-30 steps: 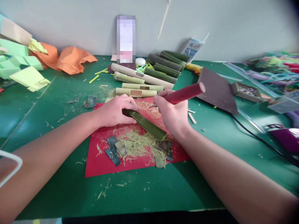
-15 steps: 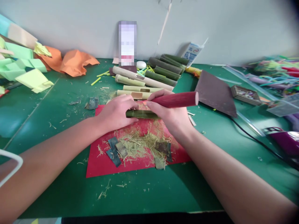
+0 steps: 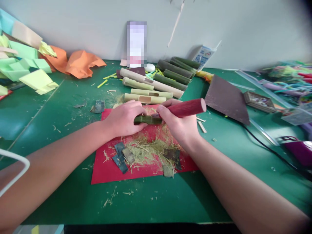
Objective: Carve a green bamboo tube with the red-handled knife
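Observation:
My left hand (image 3: 129,118) grips the left end of a short green bamboo tube (image 3: 149,120), held level above a red sheet (image 3: 103,172). In my right hand (image 3: 179,122) is a carving tool with a thick red wooden handle (image 3: 188,108). The handle's butt points right, and a small part of the blade shows at the bamboo's upper side; my fingers hide the rest of it and the tube's right end. Bamboo shavings (image 3: 143,149) and several dark flat scraps (image 3: 120,157) lie on the sheet below my hands.
Behind my hands lie several bamboo tubes (image 3: 148,98), some with cut openings. A phone (image 3: 136,44) leans on the wall. Crumpled orange paper (image 3: 83,63) is at left. At right are a dark square board (image 3: 227,97), a small box (image 3: 258,101) and a black cable (image 3: 265,146).
The red handle has tilted, its tip end now lower and angled toward the bamboo. My right hand has shifted slightly along it. My left hand keeps its hold. The view has shifted slightly.

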